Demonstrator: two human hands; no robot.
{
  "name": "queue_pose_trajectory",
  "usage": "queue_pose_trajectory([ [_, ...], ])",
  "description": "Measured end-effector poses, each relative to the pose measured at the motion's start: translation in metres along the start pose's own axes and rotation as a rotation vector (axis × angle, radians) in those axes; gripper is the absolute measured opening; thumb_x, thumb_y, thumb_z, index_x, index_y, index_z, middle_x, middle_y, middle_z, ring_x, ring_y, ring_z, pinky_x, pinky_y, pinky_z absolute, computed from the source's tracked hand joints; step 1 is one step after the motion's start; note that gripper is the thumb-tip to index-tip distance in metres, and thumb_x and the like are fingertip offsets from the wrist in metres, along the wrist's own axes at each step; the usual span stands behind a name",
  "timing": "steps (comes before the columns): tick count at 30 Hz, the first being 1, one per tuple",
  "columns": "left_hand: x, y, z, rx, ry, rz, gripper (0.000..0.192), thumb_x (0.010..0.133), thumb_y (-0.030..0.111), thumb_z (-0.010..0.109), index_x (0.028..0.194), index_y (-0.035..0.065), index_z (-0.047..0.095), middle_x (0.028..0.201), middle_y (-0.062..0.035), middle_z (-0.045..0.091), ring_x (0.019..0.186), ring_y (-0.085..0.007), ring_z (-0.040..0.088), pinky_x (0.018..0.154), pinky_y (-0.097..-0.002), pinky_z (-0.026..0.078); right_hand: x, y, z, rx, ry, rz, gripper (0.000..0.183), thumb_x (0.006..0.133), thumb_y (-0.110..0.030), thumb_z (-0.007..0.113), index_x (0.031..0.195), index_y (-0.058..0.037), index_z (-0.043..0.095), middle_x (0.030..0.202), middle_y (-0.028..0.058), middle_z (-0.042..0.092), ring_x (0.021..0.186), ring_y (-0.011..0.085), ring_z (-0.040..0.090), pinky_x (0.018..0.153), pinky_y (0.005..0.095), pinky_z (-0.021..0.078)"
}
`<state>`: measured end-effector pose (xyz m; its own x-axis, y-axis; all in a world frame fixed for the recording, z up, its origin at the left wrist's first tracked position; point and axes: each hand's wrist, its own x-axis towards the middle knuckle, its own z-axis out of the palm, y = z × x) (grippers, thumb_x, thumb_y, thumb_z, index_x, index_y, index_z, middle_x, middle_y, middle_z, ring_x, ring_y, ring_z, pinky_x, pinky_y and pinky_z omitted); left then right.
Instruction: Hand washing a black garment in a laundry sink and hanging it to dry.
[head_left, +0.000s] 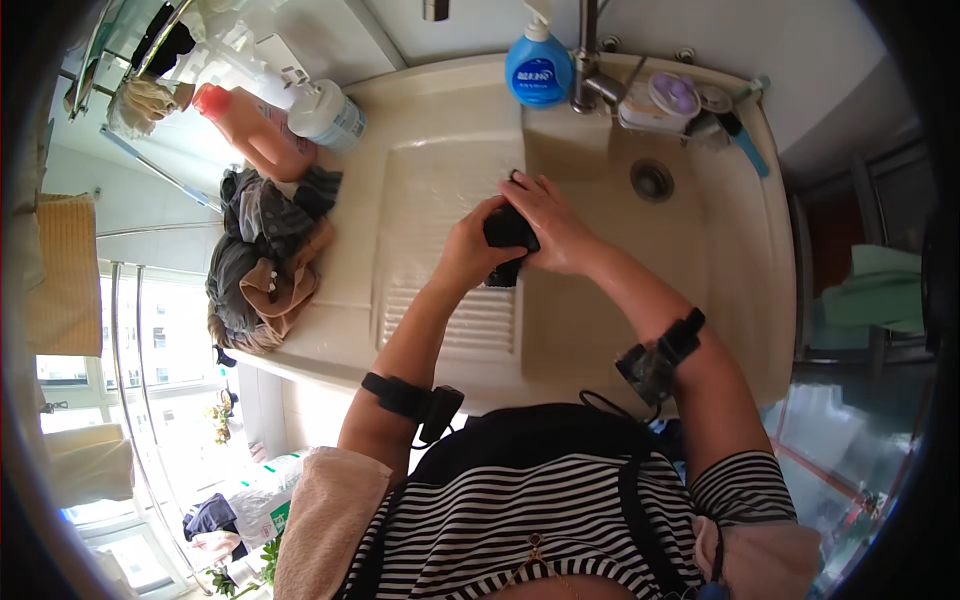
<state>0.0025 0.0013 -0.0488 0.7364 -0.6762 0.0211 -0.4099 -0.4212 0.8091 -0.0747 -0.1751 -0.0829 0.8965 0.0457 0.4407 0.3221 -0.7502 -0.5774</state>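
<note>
A small black cloth (510, 231) is bunched between my two hands, over the edge where the ribbed washboard (450, 319) meets the sink basin (615, 307). My left hand (474, 244) grips it from the left, thumb across its front. Against its right and upper side lies my right hand (551, 225), fingers extended and skin looking wet. The cloth's lower end hangs below my left thumb. What kind of garment or cloth it is, I cannot tell. Beyond my right hand, the round drain (652, 181) is uncovered.
A heap of dark and brown clothes (259, 262) lies on the sink's left ledge, near a pink bottle (259, 135) and a white tub (328, 116). Along the back stand a blue pump bottle (538, 71), the faucet (589, 82), a soap box (652, 109) and a blue-handled brush (744, 146).
</note>
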Motion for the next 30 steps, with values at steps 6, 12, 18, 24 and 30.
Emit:
queue_pose_trajectory([
  [6,-0.026,0.045,-0.013,-0.237,-0.135,0.056,0.066,0.067,-0.004,0.077,0.129,0.0061,0.055,0.110,-0.0094,0.067,0.102,-0.0180,0.064,0.091,-0.0309,0.050,-0.029,-0.004,-0.043,-0.061,-0.371,0.410,0.035,0.062,-0.014,0.079,0.091,0.0008,0.066,0.090,0.0116,0.067,0.097,0.0257,0.065,0.079,0.0369,0.0504],
  [12,-0.047,0.025,0.003,-0.016,-0.185,0.050,0.071,0.068,0.001,0.078,0.134,0.0067,0.051,0.118,-0.0112,0.064,0.107,-0.0228,0.063,0.095,-0.0327,0.049,-0.057,-0.030,-0.089,0.743,-0.123,0.673,0.019,0.070,0.001,0.069,0.087,0.0009,0.061,0.079,0.0017,0.060,0.076,0.0086,0.056,0.071,0.0254,0.0460],
  [18,-0.043,0.058,0.043,-0.050,0.023,0.326,0.092,0.056,0.015,0.092,0.136,0.0064,0.047,0.128,-0.0132,0.056,0.117,-0.0270,0.056,0.098,-0.0371,0.047,-0.059,-0.057,-0.127,0.799,-0.072,0.556,0.027,0.066,0.006,0.063,0.093,-0.0014,0.061,0.088,0.0014,0.062,0.084,0.0081,0.058,0.077,0.0242,0.0469],
  [24,-0.034,0.091,0.085,-0.730,-0.393,0.080,0.089,0.058,0.015,0.095,0.134,0.0059,0.049,0.119,-0.0058,0.060,0.112,-0.0179,0.057,0.097,-0.0325,0.047,-0.060,-0.076,-0.122,1.360,0.184,0.432,0.048,0.059,0.008,0.049,0.104,0.0011,0.062,0.117,0.0171,0.061,0.114,0.0236,0.058,0.105,0.0341,0.0432],
  [30,-0.044,0.097,0.094,-0.671,-0.461,-0.017,0.069,0.061,0.008,0.088,0.122,0.0039,0.055,0.106,-0.0063,0.064,0.098,-0.0188,0.063,0.088,-0.0330,0.051,-0.093,-0.033,-0.127,1.744,0.517,0.509,0.061,0.069,0.001,0.048,0.129,0.0108,0.050,0.132,0.0204,0.054,0.126,0.0306,0.050,0.115,0.0405,0.0350],
])
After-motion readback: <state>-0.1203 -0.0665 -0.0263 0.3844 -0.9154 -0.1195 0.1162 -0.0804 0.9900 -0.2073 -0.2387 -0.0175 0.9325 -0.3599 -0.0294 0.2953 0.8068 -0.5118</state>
